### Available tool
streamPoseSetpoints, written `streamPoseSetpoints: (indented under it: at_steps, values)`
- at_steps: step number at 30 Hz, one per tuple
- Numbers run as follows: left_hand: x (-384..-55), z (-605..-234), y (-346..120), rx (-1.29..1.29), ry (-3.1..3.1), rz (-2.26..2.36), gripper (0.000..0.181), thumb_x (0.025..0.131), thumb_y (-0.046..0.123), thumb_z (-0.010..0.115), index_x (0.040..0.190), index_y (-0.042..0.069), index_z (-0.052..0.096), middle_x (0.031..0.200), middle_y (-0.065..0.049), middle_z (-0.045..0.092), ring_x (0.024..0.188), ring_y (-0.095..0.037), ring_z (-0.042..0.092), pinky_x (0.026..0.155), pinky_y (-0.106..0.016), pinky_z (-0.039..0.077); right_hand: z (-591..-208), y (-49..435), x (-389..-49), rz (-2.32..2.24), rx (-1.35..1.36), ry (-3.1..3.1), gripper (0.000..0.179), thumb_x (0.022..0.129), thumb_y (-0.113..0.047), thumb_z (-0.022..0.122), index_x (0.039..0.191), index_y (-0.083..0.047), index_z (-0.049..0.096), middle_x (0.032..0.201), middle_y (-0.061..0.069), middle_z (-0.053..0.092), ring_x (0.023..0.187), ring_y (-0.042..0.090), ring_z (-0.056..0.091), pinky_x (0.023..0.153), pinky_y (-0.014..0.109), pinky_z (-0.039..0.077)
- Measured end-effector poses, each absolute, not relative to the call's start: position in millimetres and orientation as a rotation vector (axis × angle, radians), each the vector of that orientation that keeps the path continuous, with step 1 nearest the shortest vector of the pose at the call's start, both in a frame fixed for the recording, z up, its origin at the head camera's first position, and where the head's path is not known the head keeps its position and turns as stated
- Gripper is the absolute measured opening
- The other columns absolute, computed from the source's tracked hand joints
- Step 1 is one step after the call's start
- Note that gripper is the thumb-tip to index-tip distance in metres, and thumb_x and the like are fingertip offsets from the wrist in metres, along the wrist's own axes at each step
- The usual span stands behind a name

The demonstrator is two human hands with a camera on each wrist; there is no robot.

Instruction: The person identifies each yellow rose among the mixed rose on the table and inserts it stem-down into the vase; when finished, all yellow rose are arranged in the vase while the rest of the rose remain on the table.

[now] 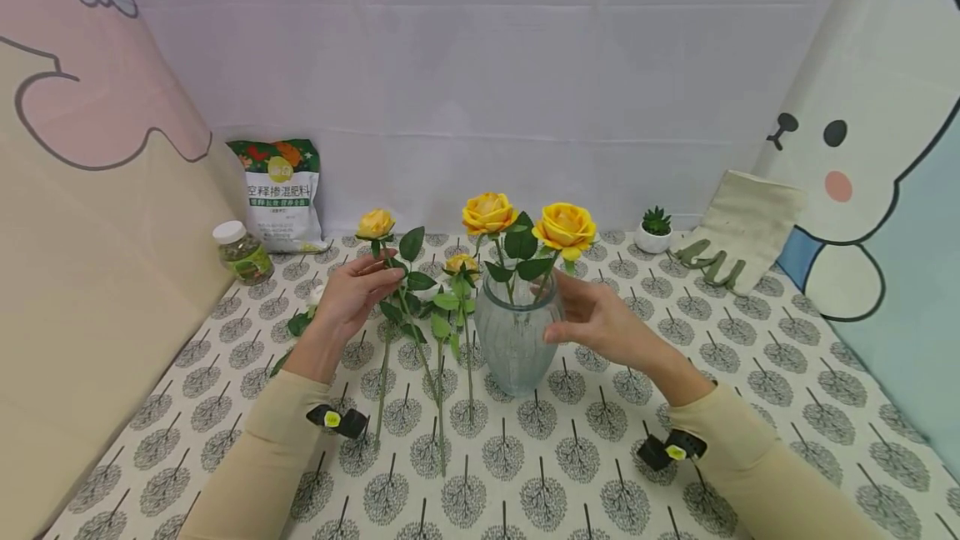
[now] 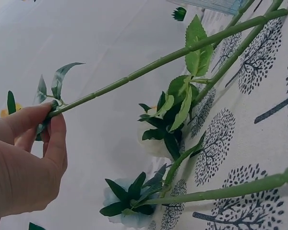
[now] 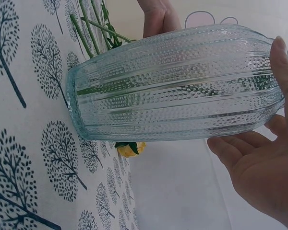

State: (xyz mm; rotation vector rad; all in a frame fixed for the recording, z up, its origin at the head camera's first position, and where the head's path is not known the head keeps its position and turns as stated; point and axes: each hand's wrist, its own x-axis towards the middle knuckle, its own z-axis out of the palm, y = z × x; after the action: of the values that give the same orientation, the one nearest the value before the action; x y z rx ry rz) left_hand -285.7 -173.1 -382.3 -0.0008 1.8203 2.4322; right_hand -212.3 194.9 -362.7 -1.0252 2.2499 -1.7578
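Observation:
My left hand (image 1: 354, 294) pinches the green stem of a yellow rose (image 1: 375, 224) close below its bloom. The left wrist view shows thumb and fingertips on this stem (image 2: 129, 79), which slants away from the hand. My right hand (image 1: 600, 319) grips the clear ribbed glass vase (image 1: 517, 348) near its rim, thumb on the near side and fingers round the far side. The vase (image 3: 173, 86) stands upright on the cloth, with two yellow roses (image 1: 564, 228) rising from its mouth. Another yellow rose (image 1: 461, 266) lies between the left hand and the vase.
More stemmed flowers lie at left, among them a white one (image 2: 151, 139) and a pale blue one (image 2: 127, 203). Farther back are a lidded jar (image 1: 243, 255), a fertilizer bag (image 1: 281, 198), a small potted succulent (image 1: 654, 232) and work gloves (image 1: 742, 232). Tree-patterned cloth (image 1: 540, 490) covers the table.

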Motion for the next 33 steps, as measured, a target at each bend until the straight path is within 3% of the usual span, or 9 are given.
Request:
streamPoseSetpoints:
  at_steps: [3, 8, 12, 18, 23, 29, 33]
  values:
    - [-284.2, -379.2, -172.7, 0.006, 1.766, 2.444, 0.040, 0.092, -0.007, 0.068, 0.131, -0.001, 0.060, 0.120, -0.012, 0.050, 0.096, -0.015, 0.066, 0.094, -0.027, 0.055, -362.5, 194.7, -211.8, -1.759, -1.031, 2.245, 0.097, 0.084, -0.037, 0.079, 0.156, 0.000, 0.026, 0.157, 0.020, 0.033, 0.136, 0.039, 0.045, 0.106, 0.036, 0.045]
    - [-282.6, -374.0, -172.0, 0.082, 1.701, 2.455, 0.030, 0.095, -0.005, 0.065, 0.123, 0.003, 0.059, 0.115, -0.009, 0.061, 0.094, -0.017, 0.070, 0.092, -0.030, 0.056, -362.6, 195.2, -212.1, -1.760, -1.040, 2.245, 0.095, 0.084, -0.035, 0.079, 0.155, 0.001, 0.027, 0.155, 0.021, 0.036, 0.135, 0.040, 0.046, 0.106, 0.036, 0.045]
    - [-280.4, -371.1, -170.4, 0.182, 1.625, 2.492, 0.023, 0.096, -0.005, 0.062, 0.114, 0.008, 0.065, 0.097, -0.006, 0.069, 0.087, -0.017, 0.071, 0.086, -0.029, 0.059, -362.1, 195.0, -212.8, -1.760, -1.049, 2.243, 0.094, 0.084, -0.034, 0.079, 0.155, 0.001, 0.028, 0.153, 0.022, 0.039, 0.134, 0.042, 0.047, 0.105, 0.036, 0.046]
    - [-277.5, -369.6, -171.5, 0.311, 1.565, 2.529, 0.021, 0.096, -0.008, 0.061, 0.102, 0.011, 0.068, 0.084, -0.003, 0.065, 0.073, -0.015, 0.065, 0.075, -0.027, 0.060, -361.3, 194.1, -211.8, -1.754, -1.030, 2.247, 0.095, 0.083, -0.036, 0.080, 0.155, 0.001, 0.029, 0.152, 0.022, 0.041, 0.133, 0.038, 0.049, 0.103, 0.035, 0.048]
    - [-274.0, -364.7, -171.6, 0.447, 1.502, 2.552, 0.023, 0.098, -0.011, 0.055, 0.099, 0.012, 0.060, 0.076, 0.000, 0.062, 0.074, -0.013, 0.062, 0.072, -0.025, 0.056, -363.2, 194.5, -212.8, -1.758, -1.036, 2.233, 0.094, 0.084, -0.034, 0.080, 0.155, 0.001, 0.029, 0.151, 0.023, 0.042, 0.132, 0.044, 0.047, 0.102, 0.035, 0.049]
    - [-269.6, -361.6, -169.4, 0.620, 1.369, 2.572, 0.019, 0.094, -0.006, 0.064, 0.089, 0.013, 0.063, 0.079, -0.001, 0.068, 0.078, -0.014, 0.059, 0.070, -0.025, 0.046, -365.4, 195.3, -214.0, -1.760, -1.042, 2.229, 0.092, 0.085, -0.031, 0.079, 0.155, 0.000, 0.029, 0.151, 0.024, 0.041, 0.131, 0.041, 0.049, 0.102, 0.036, 0.049]
    - [-267.9, -361.7, -168.7, 0.668, 1.295, 2.592, 0.011, 0.092, 0.002, 0.070, 0.092, 0.013, 0.070, 0.082, 0.000, 0.070, 0.074, -0.012, 0.060, 0.069, -0.023, 0.049, -364.9, 195.2, -213.2, -1.760, -1.024, 2.232, 0.094, 0.084, -0.034, 0.080, 0.156, -0.001, 0.028, 0.152, 0.022, 0.041, 0.132, 0.041, 0.049, 0.102, 0.036, 0.049]
